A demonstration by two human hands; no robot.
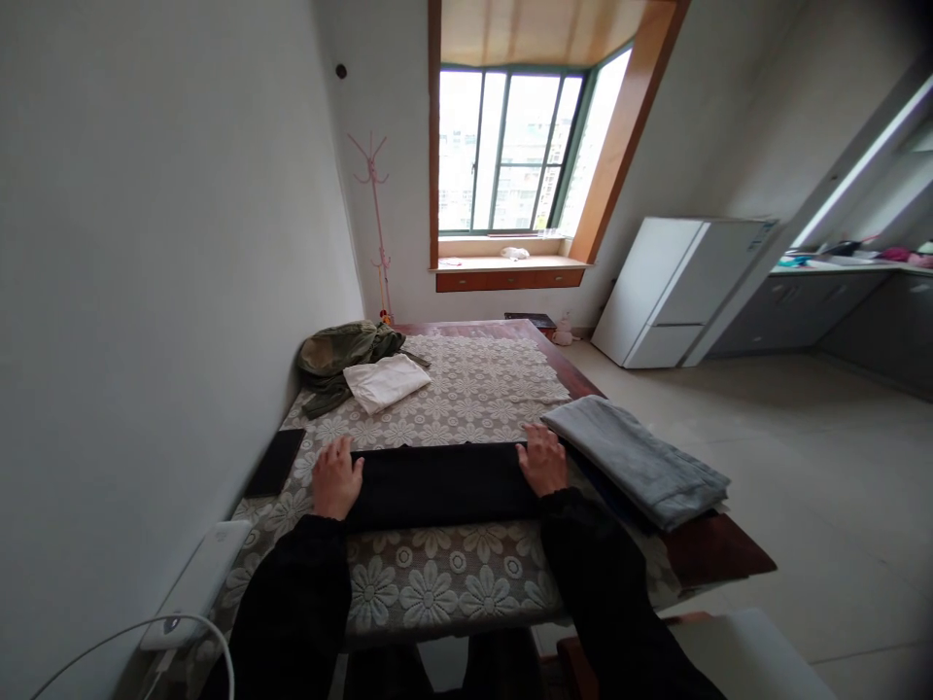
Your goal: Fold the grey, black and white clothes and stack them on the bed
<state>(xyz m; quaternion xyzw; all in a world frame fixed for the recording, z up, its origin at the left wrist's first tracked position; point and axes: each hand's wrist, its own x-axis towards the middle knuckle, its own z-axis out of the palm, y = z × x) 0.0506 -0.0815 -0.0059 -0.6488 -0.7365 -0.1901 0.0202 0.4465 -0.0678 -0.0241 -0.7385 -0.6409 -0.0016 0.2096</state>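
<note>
A folded black cloth garment [444, 484] lies as a long flat strip across the lace tablecloth [430, 593] in front of me. At its left end rests my left hand [337, 478], fingers slightly bent and apart, thumb touching the fabric. My right hand [543, 459] lies over the opposite end, open, with the fingers spread forward. Whether any fingertips are tucked under the cloth is hidden. Just right of that hand sits a stack of folded garments, with grey trousers [634, 462] on top and a dark piece below.
Toward the far left are an olive-green bag [346, 350] and a white cloth [386, 382]. A black phone-like slab [275, 463] and a white power strip [195, 583] with a cable lie along the left wall. A white chair [750, 656] stands at the near right.
</note>
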